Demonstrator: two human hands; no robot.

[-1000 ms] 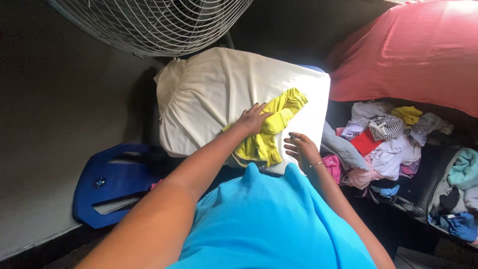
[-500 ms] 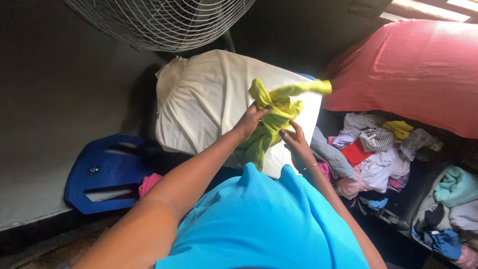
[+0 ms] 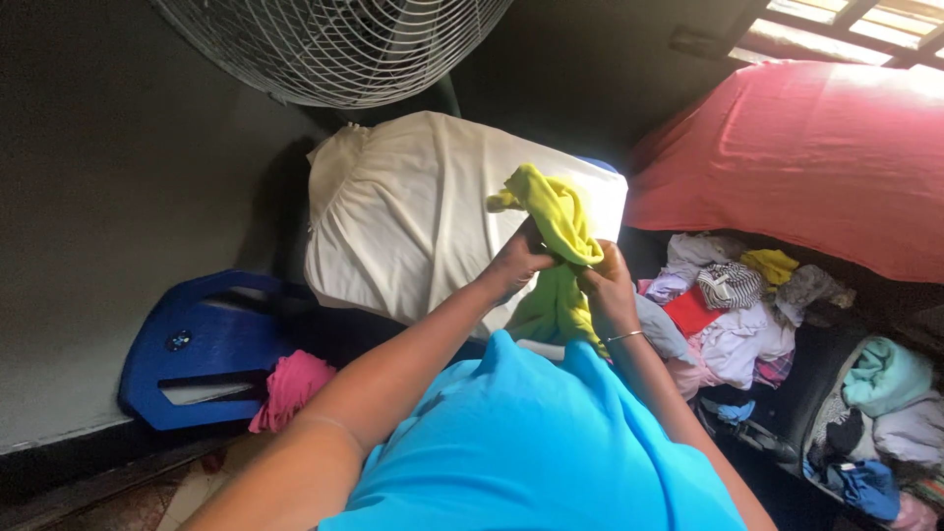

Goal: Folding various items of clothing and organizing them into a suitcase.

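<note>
Right now I am watching both hands gripping the yellow-green garment [image 3: 557, 246], the left hand [image 3: 516, 264] and right hand [image 3: 605, 287] clamped close together on its bunched middle. It is hanging lifted above the white-covered cushion [image 3: 413, 216], long axis roughly upright, one end poking up-left, the rest trailing down. I am judging it gathered but not yet folded. Beyond, mixed clothes [image 3: 737, 305] are lying heaped beside a red cover [image 3: 806, 157].

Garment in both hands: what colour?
Yellow-green garment, plain, gripped by left hand and right hand. Head view.
</note>
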